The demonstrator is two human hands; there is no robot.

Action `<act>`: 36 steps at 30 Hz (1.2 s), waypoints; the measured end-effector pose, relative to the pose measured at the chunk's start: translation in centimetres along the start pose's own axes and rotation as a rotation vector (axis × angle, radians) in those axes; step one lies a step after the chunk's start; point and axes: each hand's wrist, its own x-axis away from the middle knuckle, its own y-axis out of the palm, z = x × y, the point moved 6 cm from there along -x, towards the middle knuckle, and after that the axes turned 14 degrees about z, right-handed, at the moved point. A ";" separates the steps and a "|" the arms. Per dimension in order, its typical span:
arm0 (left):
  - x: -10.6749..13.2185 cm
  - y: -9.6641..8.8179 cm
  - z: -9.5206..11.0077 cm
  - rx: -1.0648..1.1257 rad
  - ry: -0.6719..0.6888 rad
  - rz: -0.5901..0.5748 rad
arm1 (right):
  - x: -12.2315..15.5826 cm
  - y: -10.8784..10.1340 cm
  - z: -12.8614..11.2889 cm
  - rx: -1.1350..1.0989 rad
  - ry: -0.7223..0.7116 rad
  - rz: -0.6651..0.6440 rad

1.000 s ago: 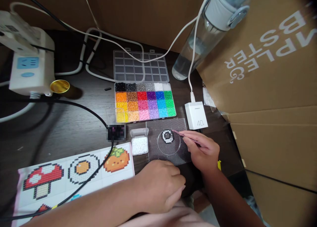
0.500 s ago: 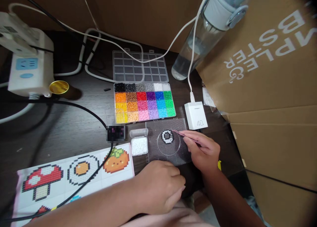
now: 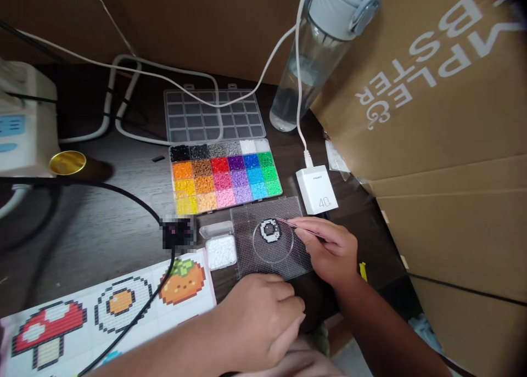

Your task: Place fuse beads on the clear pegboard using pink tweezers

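Observation:
My right hand (image 3: 329, 251) pinches pink tweezers (image 3: 298, 227), whose tips reach a small black-and-white bead figure (image 3: 270, 230) on the clear pegboard (image 3: 269, 240). My left hand (image 3: 261, 316) rests curled at the pegboard's near edge, fingers folded under; I cannot see anything in it. A small open box of white beads (image 3: 221, 251) sits just left of the pegboard. Beyond it lies a tray of coloured beads (image 3: 224, 175) with its clear lid (image 3: 214, 115) folded back.
A pattern sheet (image 3: 102, 305) with mushroom, egg and orange pictures lies at the front left, crossed by a black cable (image 3: 135, 201). A white charger (image 3: 317, 189), a water bottle (image 3: 313, 53), a cardboard box (image 3: 444, 119), a power strip (image 3: 24, 130) and a gold lid (image 3: 67, 162) surround the work.
The view has shifted, so everything sits further left and slightly lower in the picture. Both hands keep their places relative to the pegboard.

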 end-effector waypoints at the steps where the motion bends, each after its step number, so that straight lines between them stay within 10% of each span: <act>1: 0.0 0.0 0.0 0.001 0.001 -0.001 | 0.0 0.0 0.0 0.001 -0.001 0.001; 36: 0.1 0.1 0.0 0.002 0.005 0.008 | 0.2 -0.3 -0.1 -0.023 -0.005 0.031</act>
